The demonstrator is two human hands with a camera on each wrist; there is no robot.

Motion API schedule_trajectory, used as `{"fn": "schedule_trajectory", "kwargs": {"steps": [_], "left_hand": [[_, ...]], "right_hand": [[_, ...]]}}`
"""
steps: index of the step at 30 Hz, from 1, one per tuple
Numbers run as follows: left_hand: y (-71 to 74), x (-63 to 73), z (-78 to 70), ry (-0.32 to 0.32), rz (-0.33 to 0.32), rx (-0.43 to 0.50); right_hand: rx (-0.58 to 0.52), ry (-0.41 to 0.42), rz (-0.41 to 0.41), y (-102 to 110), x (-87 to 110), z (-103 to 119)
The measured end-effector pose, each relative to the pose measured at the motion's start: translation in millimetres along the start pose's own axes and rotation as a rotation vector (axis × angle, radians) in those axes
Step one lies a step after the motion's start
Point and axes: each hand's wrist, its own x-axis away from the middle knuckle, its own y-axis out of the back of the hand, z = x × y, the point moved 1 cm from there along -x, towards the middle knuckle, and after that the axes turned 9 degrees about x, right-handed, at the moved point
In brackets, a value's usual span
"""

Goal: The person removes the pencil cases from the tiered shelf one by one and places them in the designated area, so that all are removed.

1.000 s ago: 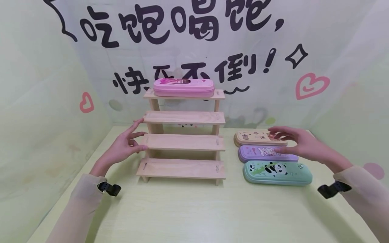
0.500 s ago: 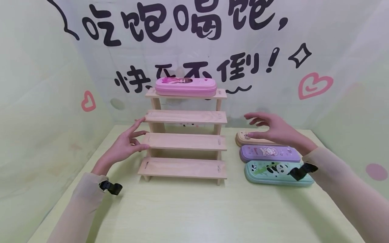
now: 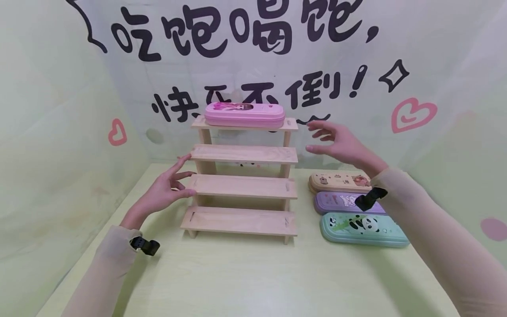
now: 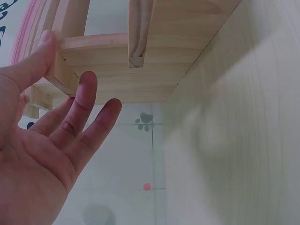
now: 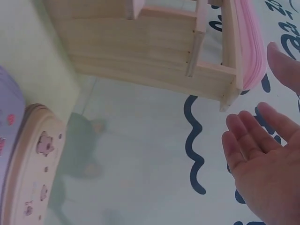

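Note:
A pink pencil case (image 3: 244,114) lies on the top step of a four-step wooden display rack (image 3: 241,185). My left hand (image 3: 160,191) touches the rack's left side, its thumb against a board end and its other fingers loosely spread. In the left wrist view those fingers (image 4: 84,96) lie beside the boards, not wrapped around them. My right hand (image 3: 342,143) hovers in the air to the right of the top step, fingers relaxed and holding nothing. The right wrist view shows a gap between this hand (image 5: 267,173) and the pink case.
Right of the rack, a cream pencil case (image 3: 334,180), a purple one (image 3: 334,202) and a green panda one (image 3: 348,229) lie in a row on the pale table (image 3: 237,277). My right forearm partly covers them. A printed cloth (image 3: 174,145) hangs behind.
My right hand has moved left and up from over the cream and purple cases to beside the top step. My left hand stays at the rack. The cases have not moved.

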Motion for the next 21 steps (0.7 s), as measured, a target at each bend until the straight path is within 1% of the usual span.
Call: {"fn": "schedule_trajectory", "kwargs": {"steps": [6,12,16,21], "left_hand": [[0.5,0.8,0.1,0.007,0.007,-0.009],[1.9,1.4,-0.4,0.023,0.004,-0.012],[2.1,1.9,-0.7,0.024,0.004,-0.019],[1.2,2.1,-1.1,0.027,0.014,-0.028]], "right_hand": [[-0.011,-0.013,-0.034,3.0,-21.6,8.0],[-0.048,-0.056,-0.035,6.3,-42.1,15.8],[-0.047,-0.066,-0.031,7.7,-51.8,21.3],[-0.017,-0.078,-0.014,7.4,-59.8,24.0]]}}
